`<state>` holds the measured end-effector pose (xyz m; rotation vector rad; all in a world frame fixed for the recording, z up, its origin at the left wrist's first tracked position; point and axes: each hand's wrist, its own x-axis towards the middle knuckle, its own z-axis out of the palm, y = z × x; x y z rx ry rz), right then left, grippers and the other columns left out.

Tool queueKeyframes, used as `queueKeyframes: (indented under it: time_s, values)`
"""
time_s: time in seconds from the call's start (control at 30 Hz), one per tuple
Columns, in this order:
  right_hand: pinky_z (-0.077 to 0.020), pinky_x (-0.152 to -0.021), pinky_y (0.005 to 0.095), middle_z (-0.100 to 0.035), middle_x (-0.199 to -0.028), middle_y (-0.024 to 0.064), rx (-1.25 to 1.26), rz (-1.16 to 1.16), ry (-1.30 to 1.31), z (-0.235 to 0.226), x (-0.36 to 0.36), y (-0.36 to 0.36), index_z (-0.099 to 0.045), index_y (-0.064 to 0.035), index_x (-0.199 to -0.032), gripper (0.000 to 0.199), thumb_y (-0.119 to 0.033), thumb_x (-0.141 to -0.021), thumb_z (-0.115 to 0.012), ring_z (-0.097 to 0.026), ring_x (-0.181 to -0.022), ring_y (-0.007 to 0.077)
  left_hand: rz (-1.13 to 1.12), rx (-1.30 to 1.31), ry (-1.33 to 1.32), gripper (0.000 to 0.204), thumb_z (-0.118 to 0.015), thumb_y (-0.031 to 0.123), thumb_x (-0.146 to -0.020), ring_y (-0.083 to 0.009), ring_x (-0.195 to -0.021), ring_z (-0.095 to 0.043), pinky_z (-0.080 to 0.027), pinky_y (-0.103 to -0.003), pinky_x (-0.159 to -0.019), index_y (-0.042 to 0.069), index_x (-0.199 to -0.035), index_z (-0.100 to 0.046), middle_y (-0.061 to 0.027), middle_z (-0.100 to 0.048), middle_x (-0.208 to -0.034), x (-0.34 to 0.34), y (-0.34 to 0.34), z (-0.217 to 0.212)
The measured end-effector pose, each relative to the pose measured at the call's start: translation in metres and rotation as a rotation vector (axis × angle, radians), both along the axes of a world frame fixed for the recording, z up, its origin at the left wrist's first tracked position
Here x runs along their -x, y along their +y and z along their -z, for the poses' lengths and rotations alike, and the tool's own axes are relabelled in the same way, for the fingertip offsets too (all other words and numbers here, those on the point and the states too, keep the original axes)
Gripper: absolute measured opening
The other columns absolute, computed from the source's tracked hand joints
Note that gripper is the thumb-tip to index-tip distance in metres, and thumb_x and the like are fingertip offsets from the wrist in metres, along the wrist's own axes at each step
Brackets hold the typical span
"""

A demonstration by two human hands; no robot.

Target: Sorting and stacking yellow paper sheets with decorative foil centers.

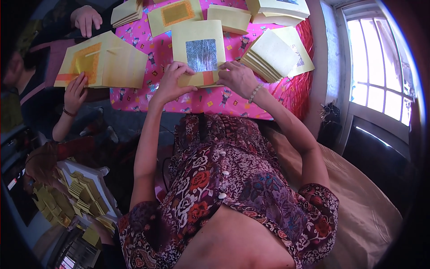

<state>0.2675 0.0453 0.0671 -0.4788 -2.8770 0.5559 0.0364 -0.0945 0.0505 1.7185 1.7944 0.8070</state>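
A pale yellow paper sheet [197, 34] with a silver foil square and an orange-red strip at its near end lies in front of me on the table. Its near edge is turned up in a fold. My left hand [174, 84] grips the left part of that fold, thumb along the near side and fingers curled over the top. At the right end, my right hand [240, 80] pinches the same edge, a beaded bracelet on its wrist. Whether the sheet is single or on top of a stack is hard to make out.
A pink patterned cloth [156, 99] covers the table. Folded yellow papers [271, 54] are stacked to the right, with more stacks at the far side. On the left, another person's hand [76, 94] touches a gold-foiled yellow stack [121, 62]. Red shredded fringe [304, 89] hangs at the right edge.
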Motion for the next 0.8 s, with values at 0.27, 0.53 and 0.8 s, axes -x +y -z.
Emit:
queueKeyframes:
  time_s: [0.27, 0.53, 0.8]
  values:
    - [-0.0516, -0.078, 0.0381, -0.063, -0.1, 0.0059, 0.051, 0.033, 0.002, 0.0003, -0.0004, -0.0004, -0.068, -0.0095, -0.081, 0.023, -0.032, -0.082, -0.067, -0.061, -0.094, 0.0254, 0.041, 0.03, -0.037, 0.046, -0.086, 0.026, -0.065, -0.028, -0.11, -0.049, -0.042, -0.039, -0.097, 0.011, -0.102, -0.065, -0.0059, -0.052, -0.111, 0.0049, 0.0034, 0.002]
    - [-0.0515, -0.078, 0.0389, -0.064, -0.1, 0.0052, 0.11, 0.067, -0.009, -0.0041, 0.0014, 0.0015, -0.067, -0.0089, -0.08, 0.023, -0.032, -0.083, -0.067, -0.062, -0.094, 0.0255, 0.058, 0.045, -0.052, 0.046, -0.085, 0.029, -0.066, -0.028, -0.112, -0.049, -0.041, -0.039, -0.098, 0.011, -0.103, -0.065, -0.0064, -0.052, -0.111, 0.0081, 0.0047, 0.0037]
    - [-0.0519, -0.076, 0.0398, -0.064, -0.099, 0.0051, 0.124, 0.068, 0.008, -0.0036, -0.0002, 0.0035, -0.067, -0.0085, -0.079, 0.022, -0.03, -0.083, -0.068, -0.063, -0.092, 0.0257, 0.053, 0.036, -0.067, 0.047, -0.085, 0.031, -0.066, -0.0286, -0.112, -0.049, -0.04, -0.04, -0.098, 0.011, -0.104, -0.065, -0.007, -0.052, -0.111, 0.0068, 0.0057, 0.0042]
